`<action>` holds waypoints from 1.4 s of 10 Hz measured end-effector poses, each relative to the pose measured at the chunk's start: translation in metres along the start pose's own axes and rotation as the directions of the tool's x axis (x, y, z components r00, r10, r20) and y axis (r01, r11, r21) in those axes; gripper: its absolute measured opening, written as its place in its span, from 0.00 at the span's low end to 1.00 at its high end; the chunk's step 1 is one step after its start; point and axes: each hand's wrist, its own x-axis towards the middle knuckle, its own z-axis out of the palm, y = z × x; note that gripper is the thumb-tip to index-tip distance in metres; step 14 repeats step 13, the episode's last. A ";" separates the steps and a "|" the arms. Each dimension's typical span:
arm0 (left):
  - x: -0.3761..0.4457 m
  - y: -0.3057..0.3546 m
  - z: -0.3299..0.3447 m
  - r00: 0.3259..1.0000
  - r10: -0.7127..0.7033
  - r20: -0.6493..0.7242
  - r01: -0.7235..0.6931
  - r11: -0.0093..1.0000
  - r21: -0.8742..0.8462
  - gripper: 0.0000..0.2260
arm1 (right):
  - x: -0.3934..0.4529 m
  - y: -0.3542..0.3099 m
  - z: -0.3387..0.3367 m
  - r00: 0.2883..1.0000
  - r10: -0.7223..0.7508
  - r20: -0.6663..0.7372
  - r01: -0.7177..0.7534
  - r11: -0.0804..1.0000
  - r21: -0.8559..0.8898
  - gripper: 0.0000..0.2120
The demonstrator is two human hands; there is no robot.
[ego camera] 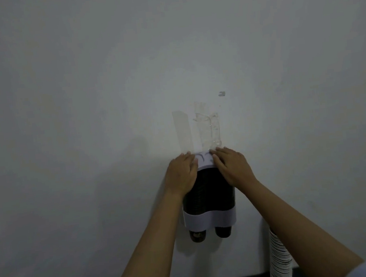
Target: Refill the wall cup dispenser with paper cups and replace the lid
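Plain indoor room, kind unclear, bare white wall [81,81], wall-mounted cup dispenser [209,203], taped-on strips [208,129]

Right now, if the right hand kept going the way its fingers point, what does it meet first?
The right hand lies on the white lid, fingers pointing up and left. Going on, they would probably meet the left hand fingertips at the lid's top, or the wall; depth is unclear.
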 end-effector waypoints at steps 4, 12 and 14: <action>0.006 0.006 -0.005 0.993 -0.036 0.111 0.032 0.999 0.037 0.20 | 0.003 0.001 0.001 0.998 0.012 0.062 -0.009 0.999 -0.036 0.22; -0.010 0.017 -0.032 0.968 -0.067 0.241 0.051 0.996 0.074 0.22 | -0.012 -0.012 -0.024 0.963 -0.001 0.268 0.029 0.994 -0.101 0.24; -0.005 0.018 -0.040 0.975 -0.105 0.196 0.095 0.994 0.061 0.23 | -0.010 -0.016 -0.033 0.978 -0.015 0.210 0.029 0.998 -0.063 0.24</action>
